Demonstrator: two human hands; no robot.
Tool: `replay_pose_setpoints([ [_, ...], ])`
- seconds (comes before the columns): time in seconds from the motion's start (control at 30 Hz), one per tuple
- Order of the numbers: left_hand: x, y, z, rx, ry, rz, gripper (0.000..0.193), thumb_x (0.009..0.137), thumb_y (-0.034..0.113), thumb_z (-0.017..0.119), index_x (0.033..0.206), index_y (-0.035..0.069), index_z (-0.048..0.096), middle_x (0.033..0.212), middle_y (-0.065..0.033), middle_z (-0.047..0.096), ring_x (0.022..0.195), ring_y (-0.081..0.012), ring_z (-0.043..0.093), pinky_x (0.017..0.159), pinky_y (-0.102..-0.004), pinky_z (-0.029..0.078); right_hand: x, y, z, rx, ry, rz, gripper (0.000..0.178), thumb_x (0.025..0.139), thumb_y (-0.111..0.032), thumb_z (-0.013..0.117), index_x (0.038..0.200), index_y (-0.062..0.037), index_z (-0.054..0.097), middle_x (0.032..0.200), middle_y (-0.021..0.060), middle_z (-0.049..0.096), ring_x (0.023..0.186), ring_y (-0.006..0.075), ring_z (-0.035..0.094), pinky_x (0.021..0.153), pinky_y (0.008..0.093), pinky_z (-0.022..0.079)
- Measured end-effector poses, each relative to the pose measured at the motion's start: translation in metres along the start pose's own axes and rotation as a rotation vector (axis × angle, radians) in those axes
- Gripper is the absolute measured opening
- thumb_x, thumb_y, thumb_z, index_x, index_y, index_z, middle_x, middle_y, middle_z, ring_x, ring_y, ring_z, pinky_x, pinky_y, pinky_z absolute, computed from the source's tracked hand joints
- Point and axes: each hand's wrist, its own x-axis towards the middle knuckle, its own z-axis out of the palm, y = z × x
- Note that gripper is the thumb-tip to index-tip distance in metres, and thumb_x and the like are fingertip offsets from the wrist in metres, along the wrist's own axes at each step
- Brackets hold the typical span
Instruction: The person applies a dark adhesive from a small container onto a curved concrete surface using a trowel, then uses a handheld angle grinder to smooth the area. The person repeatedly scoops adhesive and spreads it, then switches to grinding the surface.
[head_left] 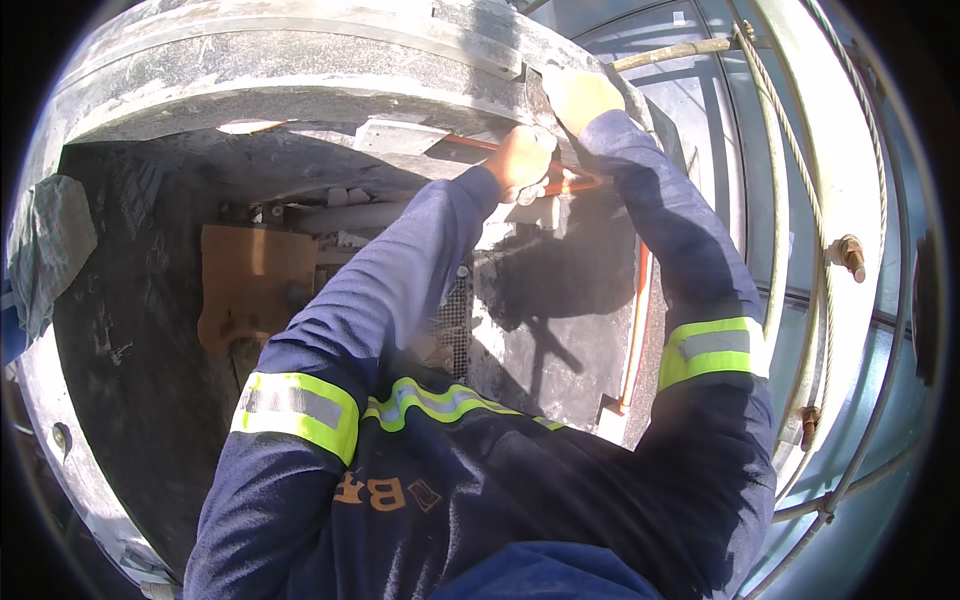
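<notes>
My left hand [522, 162] is closed in a fist just below the pale concrete ledge [400, 60]. What it grips, if anything, is hidden. Farther up and to the right, my right hand [588, 98] is at the end of that ledge; sunlight bleaches it and its fingers cannot be made out. Between the two hands lies a dark, narrow flat piece [540, 100] against the ledge, its kind unclear. An orange-red pipe or strip [572, 186] runs just under my hands. Both arms reach forward in dark blue sleeves with reflective bands.
Below me is a deep recess with a brown board [258, 280], a metal mesh [452, 320] and a long orange pipe [638, 325]. Ropes and poles [780, 200] rise along the right, beside a white beam with a rusty bolt [850, 257]. A crumpled grey cloth or sack [50, 240] hangs at left.
</notes>
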Motion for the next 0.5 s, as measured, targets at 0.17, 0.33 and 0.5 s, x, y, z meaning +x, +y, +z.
replay_pose_setpoints([
  [0.17,-0.005,0.006,0.0,-0.01,-0.102,0.049,0.023,0.103,0.022,0.048,0.092,0.004,0.056,0.057,0.0008,0.048,0.042,-0.0081,0.041,0.034,-0.0292,0.034,-0.025,-0.023,-0.016,0.211,-0.018,0.032,0.019,0.088,-0.018,0.056,0.096,-0.0057,0.068,0.088,0.0162,0.07,0.081,0.0324,0.07,0.074,0.0427,0.056],
  [0.33,-0.007,0.011,0.0,-0.056,0.001,0.015,0.022,0.103,0.017,0.046,0.087,0.005,0.055,0.057,0.0019,0.046,0.036,-0.008,0.039,0.032,-0.0296,0.031,-0.028,-0.002,-0.02,0.096,-0.194,0.14,0.015,0.088,-0.017,0.056,0.095,-0.0063,0.065,0.086,0.0147,0.069,0.078,0.0351,0.069,0.071,0.0435,0.056],
  [0.5,0.001,0.005,-0.002,-0.072,0.0,-0.02,0.024,0.103,0.021,0.047,0.087,0.006,0.054,0.053,-0.0002,0.045,0.034,-0.0105,0.039,0.031,-0.03,0.035,-0.073,-0.03,-0.009,0.228,-0.054,0.121,0.016,0.09,-0.015,0.053,0.097,-0.006,0.064,0.085,0.0177,0.067,0.08,0.0341,0.067,0.072,0.0446,0.053],
])
